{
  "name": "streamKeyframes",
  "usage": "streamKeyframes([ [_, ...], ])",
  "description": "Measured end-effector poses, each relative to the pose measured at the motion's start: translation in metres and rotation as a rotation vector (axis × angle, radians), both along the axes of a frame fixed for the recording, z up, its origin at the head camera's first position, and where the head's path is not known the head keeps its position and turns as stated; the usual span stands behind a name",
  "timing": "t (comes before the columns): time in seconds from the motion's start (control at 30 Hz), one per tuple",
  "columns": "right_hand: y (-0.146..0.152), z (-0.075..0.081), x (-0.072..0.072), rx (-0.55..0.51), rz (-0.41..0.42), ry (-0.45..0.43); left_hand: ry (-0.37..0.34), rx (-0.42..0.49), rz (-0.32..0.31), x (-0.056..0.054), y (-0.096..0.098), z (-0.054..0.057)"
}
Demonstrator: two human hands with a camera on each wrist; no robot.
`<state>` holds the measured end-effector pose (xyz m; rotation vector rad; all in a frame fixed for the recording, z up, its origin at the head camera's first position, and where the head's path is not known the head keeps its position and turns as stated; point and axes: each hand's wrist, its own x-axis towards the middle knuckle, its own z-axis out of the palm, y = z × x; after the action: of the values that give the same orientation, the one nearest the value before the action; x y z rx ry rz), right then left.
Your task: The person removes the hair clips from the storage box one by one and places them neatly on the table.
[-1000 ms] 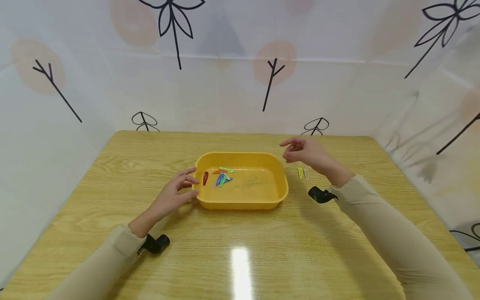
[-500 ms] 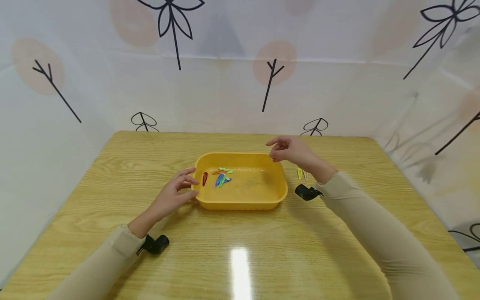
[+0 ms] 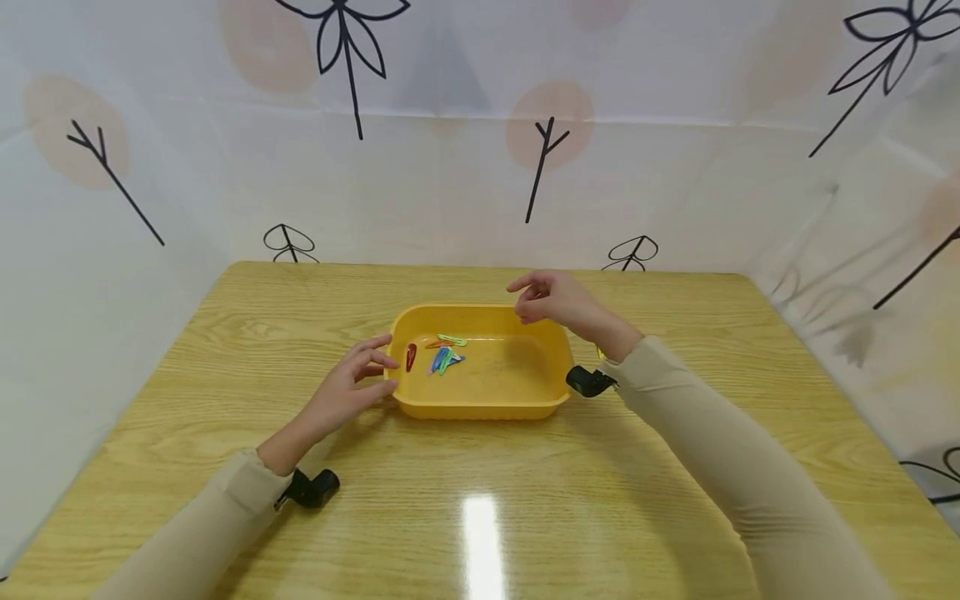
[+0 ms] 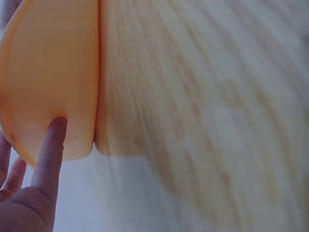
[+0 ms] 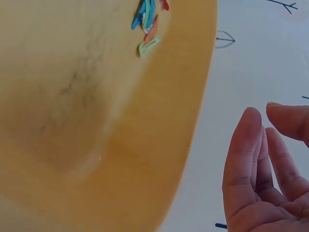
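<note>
A yellow plastic tray (image 3: 487, 412) stands mid-table. At its left end my left hand (image 3: 345, 389) holds it, fingers at the rim; the left wrist view shows the thumb (image 4: 54, 145) pressing the outer wall. Inside, toward the left, lie several snap hair clips: a dark red one (image 3: 411, 357), a light green one (image 3: 452, 340), an orange one (image 3: 438, 344) and a small blue and green cluster (image 3: 442, 360). My right hand (image 3: 566, 307) hovers over the tray's far right part. Its thumb and index finger stand apart in the right wrist view, with nothing visible between them.
Right of the tray a yellow hair clip (image 3: 600, 351) peeks out from behind my right wrist. The wooden table (image 3: 420, 500) ends at a patterned cloth backdrop (image 3: 450, 192). Small black cameras sit on both wrists.
My right hand has moved left, from above the table right of the tray to over the tray. Its wrist now covers the pale clip. The left hand and the tray stay put.
</note>
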<state>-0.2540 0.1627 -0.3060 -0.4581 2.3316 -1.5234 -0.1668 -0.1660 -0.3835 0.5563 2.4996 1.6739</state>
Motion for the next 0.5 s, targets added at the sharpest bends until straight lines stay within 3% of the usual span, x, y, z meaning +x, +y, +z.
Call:
streamKeyframes([
  [0.5, -0.025, -0.016, -0.007, -0.024, 0.048, -0.060, 0.004, 0.007, -0.008, 0.001, 0.000, 0.000],
])
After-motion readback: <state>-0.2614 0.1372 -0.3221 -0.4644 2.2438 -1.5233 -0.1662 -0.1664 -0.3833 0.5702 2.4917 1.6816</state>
